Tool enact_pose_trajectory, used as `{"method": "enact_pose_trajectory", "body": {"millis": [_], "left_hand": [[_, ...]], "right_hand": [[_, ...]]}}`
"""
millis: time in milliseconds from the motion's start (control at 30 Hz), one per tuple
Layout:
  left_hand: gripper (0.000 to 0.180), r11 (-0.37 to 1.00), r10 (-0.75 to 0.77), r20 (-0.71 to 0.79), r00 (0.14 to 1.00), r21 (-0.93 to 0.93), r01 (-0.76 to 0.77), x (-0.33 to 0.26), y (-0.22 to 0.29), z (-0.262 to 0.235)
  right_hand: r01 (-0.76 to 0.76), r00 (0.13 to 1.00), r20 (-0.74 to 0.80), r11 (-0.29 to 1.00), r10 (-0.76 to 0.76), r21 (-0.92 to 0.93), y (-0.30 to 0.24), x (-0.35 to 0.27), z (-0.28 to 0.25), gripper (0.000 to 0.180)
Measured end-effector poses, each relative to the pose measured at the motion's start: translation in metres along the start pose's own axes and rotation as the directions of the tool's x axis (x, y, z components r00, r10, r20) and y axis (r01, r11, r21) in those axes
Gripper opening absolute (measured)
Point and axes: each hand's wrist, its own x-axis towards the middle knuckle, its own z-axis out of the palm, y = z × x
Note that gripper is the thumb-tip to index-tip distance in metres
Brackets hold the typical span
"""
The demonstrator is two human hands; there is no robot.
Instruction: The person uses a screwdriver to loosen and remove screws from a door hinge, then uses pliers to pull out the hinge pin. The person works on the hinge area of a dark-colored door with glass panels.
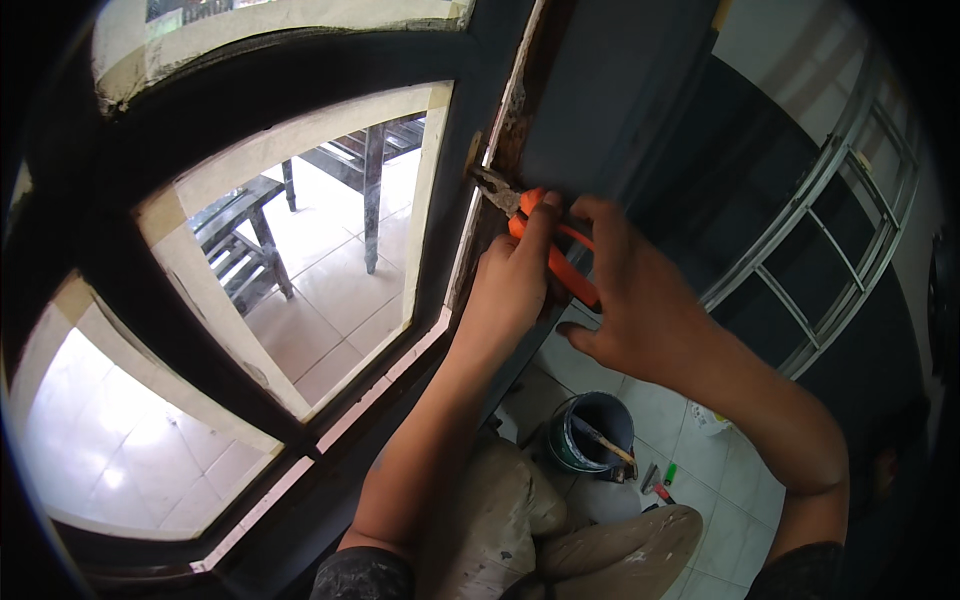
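Observation:
Orange-handled pliers [567, 268] reach up to the edge of a dark door frame with glass panes [440, 250]. Their worn metal jaws are at a small brass-coloured metal piece [474, 152] on that edge; whether they bite on it I cannot tell. My left hand [512, 285] is closed about the pliers near the pivot, thumb along the orange grip. From the other side my right hand [635, 290] has its fingers bent over the spread handles. Its thumb stands off from the grip, and its far fingers are partly hidden.
Below my hands a dark paint bucket [562, 440] with a brush [610, 440] across it stands on the tiles. Beside it lie a red-handled scraper [660, 488] and a small green item [671, 473]. A metal ladder-like frame [815, 235] leans at right. Pale masking [235, 340] borders the panes.

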Motion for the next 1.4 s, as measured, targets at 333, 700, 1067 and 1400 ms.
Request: {"method": "enact_pose_trajectory", "body": {"millis": [333, 700, 1067, 1400], "left_hand": [[0.044, 0.857, 0.386, 0.066, 0.92, 0.343, -0.384, 0.001, -0.021, -0.007], [0.04, 0.816, 0.164, 0.12, 0.979, 0.541, -0.203, -0.005, 0.017, -0.024], [0.061, 0.953, 0.036, -0.048, 0.998, 0.301, -0.02, -0.021, 0.031, -0.029], [0.062, 0.853, 0.187, -0.057, 0.981, 0.504, -0.134, -0.04, 0.044, -0.041]], "right_hand": [[-0.872, 0.485, 0.873, 0.097, 0.046, 0.479, 0.035, 0.026, -0.02, 0.055], [-0.91, 0.415, 0.882, 0.114, 0.221, 0.4, 0.04, 0.041, 0.002, 0.018], [-0.593, 0.722, 0.426, 0.805, 0.545, -0.025, -0.013, 0.037, 0.012, 0.034], [-0.362, 0.932, -0.197, 0.781, 0.304, -0.509, -0.026, 0.009, 0.017, 0.033]]}}
